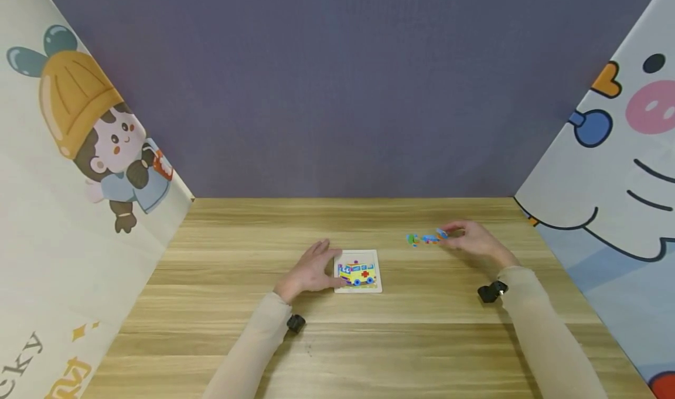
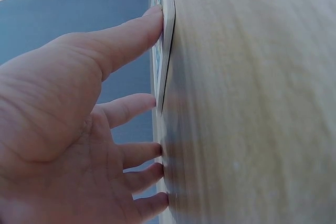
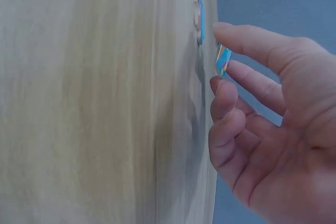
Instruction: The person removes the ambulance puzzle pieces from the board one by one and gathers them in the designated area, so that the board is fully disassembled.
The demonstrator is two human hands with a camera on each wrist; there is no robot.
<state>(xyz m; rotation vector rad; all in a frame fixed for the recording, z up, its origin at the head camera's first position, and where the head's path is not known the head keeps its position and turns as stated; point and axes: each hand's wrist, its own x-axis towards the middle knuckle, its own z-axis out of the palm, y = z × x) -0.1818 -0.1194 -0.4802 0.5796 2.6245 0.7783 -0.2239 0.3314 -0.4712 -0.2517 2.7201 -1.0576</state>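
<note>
A small square jigsaw board (image 1: 358, 290) with a pale rim lies on the table, its lower part filled with a yellow ambulance picture (image 1: 365, 273). My left hand (image 1: 313, 270) rests at the board's left side, thumb on its surface and index fingertip at its edge; the other fingertips touch the tabletop in the left wrist view. Off to the right, my right hand (image 1: 471, 239) pinches a colourful puzzle piece (image 3: 222, 60) between thumb and finger, tilted on edge. Beside that hand lie loose puzzle pieces (image 1: 412, 239) in green and blue.
The wood-grain table (image 1: 337, 352) meets a dark grey-blue wall (image 1: 348, 94) at the back. Cartoon-printed panels stand on the left (image 1: 31, 182) and right (image 1: 590, 182). Each wrist carries a small black camera.
</note>
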